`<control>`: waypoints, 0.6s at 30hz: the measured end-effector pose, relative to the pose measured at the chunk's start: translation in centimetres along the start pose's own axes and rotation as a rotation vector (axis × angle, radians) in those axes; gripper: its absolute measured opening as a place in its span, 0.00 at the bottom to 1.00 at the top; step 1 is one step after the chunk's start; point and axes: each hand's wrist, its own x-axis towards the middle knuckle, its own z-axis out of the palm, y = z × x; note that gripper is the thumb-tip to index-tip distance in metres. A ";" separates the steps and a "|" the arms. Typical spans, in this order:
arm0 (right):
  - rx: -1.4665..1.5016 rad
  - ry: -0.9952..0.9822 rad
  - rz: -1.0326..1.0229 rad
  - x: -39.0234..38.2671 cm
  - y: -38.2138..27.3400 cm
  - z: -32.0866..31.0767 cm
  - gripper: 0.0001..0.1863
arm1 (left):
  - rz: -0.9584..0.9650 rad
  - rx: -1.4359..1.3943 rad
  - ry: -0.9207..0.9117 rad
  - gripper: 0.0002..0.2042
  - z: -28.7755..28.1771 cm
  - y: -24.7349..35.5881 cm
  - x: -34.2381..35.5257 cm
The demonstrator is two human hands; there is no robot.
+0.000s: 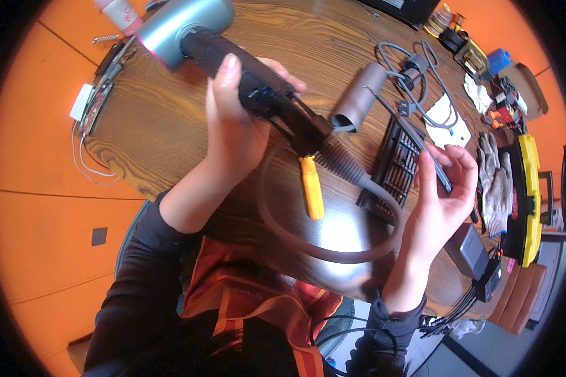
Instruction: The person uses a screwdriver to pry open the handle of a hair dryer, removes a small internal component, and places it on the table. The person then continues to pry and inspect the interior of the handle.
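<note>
My left hand (233, 119) grips a silver-grey hair dryer (184, 24) by its black, opened handle (268, 94). The handle ends in a ribbed strain relief (338, 159) with a thick grey cord (376, 192) looping below. My right hand (445, 185) holds a long, slim grey screwdriver (440, 173), angled toward the upper left. A hollow grey tube (358, 97) lies between my hands, beside a coiled cable with a plug (405, 108). A black bit case (390, 166) is left of my right hand, and a yellow-handled tool (312, 191) lies below the dryer's handle.
On the wooden table (308, 31) are grey gloves (493, 176), white paper (453, 138), a yellow-lidded toolbox (530, 198), a charger block (465, 248) and assorted items at the back right. A bottle (116, 14) and cabled electronics (94, 107) sit at the left edge.
</note>
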 end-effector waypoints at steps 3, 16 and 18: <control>-0.205 -0.024 -0.062 0.7 0.2 -0.6 0.15 | -0.060 0.026 -0.025 0.24 -0.2 0.1 0.0; -0.192 -0.074 -0.119 1.3 1.4 -0.9 0.08 | -0.036 0.001 -0.045 0.21 -0.6 0.0 0.1; -0.167 -0.073 -0.132 1.3 1.4 -0.9 0.07 | -0.030 -0.041 -0.066 0.21 -0.6 0.0 0.0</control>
